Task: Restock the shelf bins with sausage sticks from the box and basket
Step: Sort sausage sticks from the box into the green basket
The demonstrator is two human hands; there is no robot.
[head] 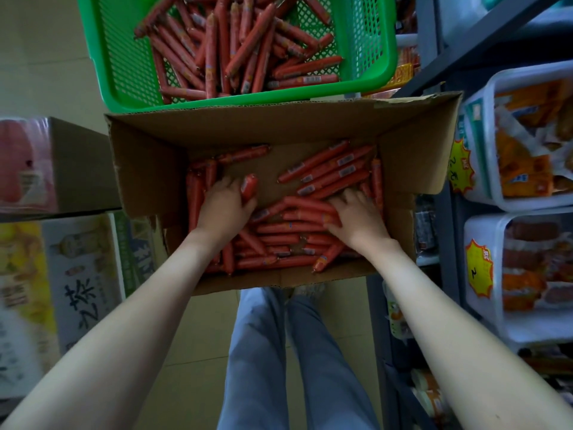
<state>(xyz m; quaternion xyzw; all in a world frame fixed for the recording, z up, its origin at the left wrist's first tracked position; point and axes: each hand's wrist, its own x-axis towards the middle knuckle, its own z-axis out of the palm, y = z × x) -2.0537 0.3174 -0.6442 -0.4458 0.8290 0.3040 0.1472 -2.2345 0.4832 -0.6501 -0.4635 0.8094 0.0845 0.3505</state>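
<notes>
- Stage: pick-up at the source. Both hands are down inside the box (279, 125); judged from this, a batch is being gathered and nothing is on its way to the shelf (446, 212).
- Left hand (228, 203): fingers curled round one stick (249, 188), whose end pokes up past the knuckles. It grips that stick.
- Right hand (356, 212): palm down on the pile, fingers spread and slightly bent over several sticks. Whether any stick is actually clasped cannot be told.
- Box stock: sticks (325, 172) lie one layer deep, scattered, with bare cardboard showing in the middle of the floor. Judgement: the box is well below full, but dozens are left.
- Basket (102, 57): just beyond the box, touching or overlapping its far rim. It holds a loose heap of sticks (235, 41), several deep. No hand is near it. Judgement: this source is largely unworked.
- Bins (490, 150): two white bins sit on the shelf to the right, one above the other, each with a yellow price tag. The upper holds orange packs. The lower (477, 243) holds reddish goods, too blurred to identify. Fill level cannot be read.
- Remaining work, as a judgement: finish the grasp, carry the batch right to the bins, repeat until the box is bare, then clear the basket. Most of the task is left.
- Cartons (62, 169) stand to the left, apart from the work.
</notes>
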